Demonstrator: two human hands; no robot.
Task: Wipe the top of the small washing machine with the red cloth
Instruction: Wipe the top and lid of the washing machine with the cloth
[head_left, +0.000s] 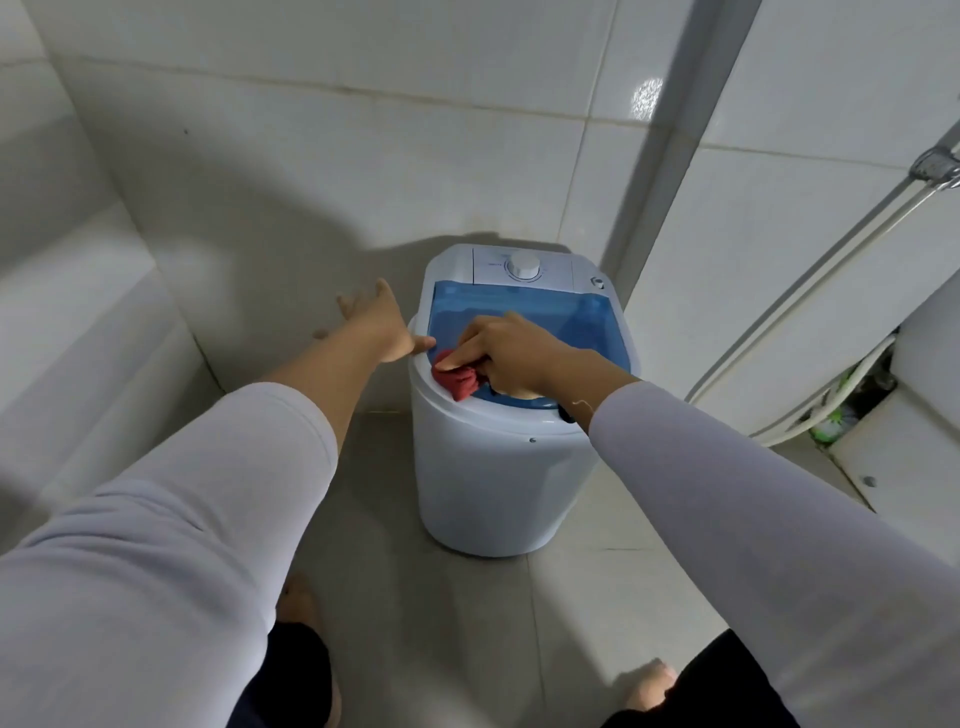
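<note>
Red cloth (457, 381) bunched in right hand (506, 353), fingers pinched on it, pressed at the blue lid's (524, 312) 7 o'clock edge; left hand (382, 327) spread wide, empty, thumb tip touching washer (493, 483) rim at 9 o'clock; white dial (523, 266) at 12 o'clock on the top panel; washer stands on grey tile floor (467, 623) by wall corner; hoses (831, 291) at 3 o'clock, well apart.

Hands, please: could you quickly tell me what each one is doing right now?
Left hand: open, fingers spread, holding nothing.
Right hand: closed on the red cloth, on the washing machine lid.
</note>
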